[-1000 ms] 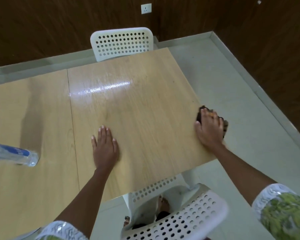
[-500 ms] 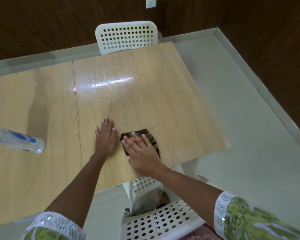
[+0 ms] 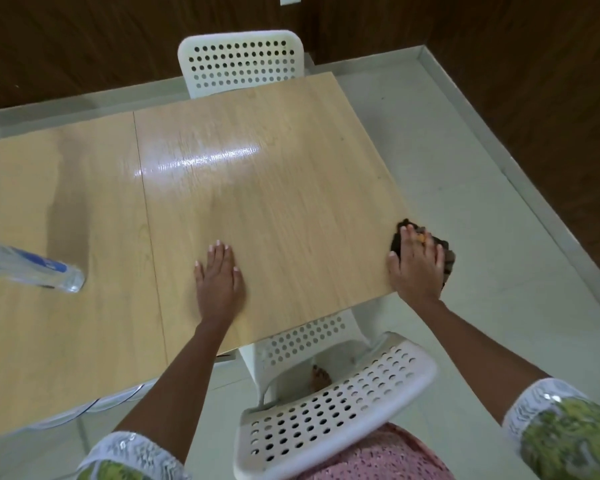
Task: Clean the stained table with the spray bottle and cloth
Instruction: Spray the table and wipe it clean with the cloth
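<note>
Cloth [image 3: 444,254] at table [image 3: 274,202] right edge near the front corner, right hand [image 3: 417,268] flat on it, pressing. Left hand [image 3: 219,275] released, palm down mid-table. Spray bottle [image 3: 32,270] near left edge.

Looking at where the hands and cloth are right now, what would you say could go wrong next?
The cloth already hangs past the table's right edge under the right hand; another outward stroke might drop it. A wide leftward sweep could also knock the bottle.
</note>
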